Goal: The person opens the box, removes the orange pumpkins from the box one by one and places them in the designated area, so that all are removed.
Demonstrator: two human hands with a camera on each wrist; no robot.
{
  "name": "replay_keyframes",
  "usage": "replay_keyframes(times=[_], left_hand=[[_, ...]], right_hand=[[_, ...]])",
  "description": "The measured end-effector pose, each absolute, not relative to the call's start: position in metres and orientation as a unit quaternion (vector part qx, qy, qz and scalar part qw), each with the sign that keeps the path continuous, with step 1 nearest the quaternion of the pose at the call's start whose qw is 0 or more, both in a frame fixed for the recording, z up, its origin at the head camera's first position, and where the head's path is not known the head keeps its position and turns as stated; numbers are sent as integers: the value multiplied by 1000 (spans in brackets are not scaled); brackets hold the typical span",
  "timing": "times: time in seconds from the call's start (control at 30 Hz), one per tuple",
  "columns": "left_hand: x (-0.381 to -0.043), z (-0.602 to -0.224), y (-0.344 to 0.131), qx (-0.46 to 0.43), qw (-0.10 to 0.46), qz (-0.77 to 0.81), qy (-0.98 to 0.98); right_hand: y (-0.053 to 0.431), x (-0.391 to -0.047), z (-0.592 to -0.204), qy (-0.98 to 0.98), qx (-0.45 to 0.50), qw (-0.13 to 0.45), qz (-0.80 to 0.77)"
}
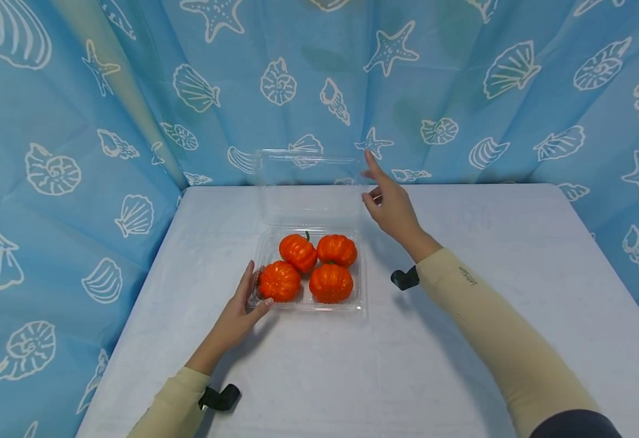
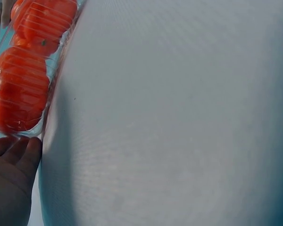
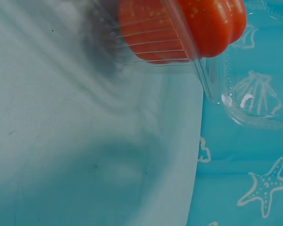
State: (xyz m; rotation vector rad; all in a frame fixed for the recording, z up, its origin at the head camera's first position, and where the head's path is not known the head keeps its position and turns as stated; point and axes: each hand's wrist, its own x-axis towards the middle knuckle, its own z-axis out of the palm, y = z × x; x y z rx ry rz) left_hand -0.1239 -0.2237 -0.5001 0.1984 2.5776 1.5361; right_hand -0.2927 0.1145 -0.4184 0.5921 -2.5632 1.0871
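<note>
A clear plastic clamshell box [image 1: 319, 307] stands on the table with its transparent lid [image 1: 311, 210] raised at the back. Several small orange pumpkins [image 1: 331, 285] lie in its base, one showing a green stem. My left hand [image 1: 236, 315] rests at the box's front left corner, thumb on the front rim and fingers along the left side. In the left wrist view, those fingers [image 2: 27, 153] reach the box's end. At the lid's right edge is my right hand [image 1: 392, 207], index finger extended; whether it touches the lid I cannot tell.
A white cloth [image 1: 462, 231] covers the table. Blue curtains [image 1: 330, 61] with white shell and starfish prints hang behind it and along the left side. Black wrist mounts [image 1: 405, 278] stick out from both sleeves.
</note>
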Motion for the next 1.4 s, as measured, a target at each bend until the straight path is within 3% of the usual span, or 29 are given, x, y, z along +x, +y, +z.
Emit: replay_keyframes(times=[0.37,0.63,0.9,1.4], left_hand=[[-123,-500,-225,68,65,510,855],[-121,-500,-225,70,65,512,854],[-119,-501,-226,66,67,502,860],[-117,-500,-228,75,63,515,852]], right_hand=[[115,-297,-435,-908,195,35,370],[117,-298,-444,-910,173,4,377],[120,-296,-447,-896,169,-78,403],[122,-301,-465,-904,150,-125,380]])
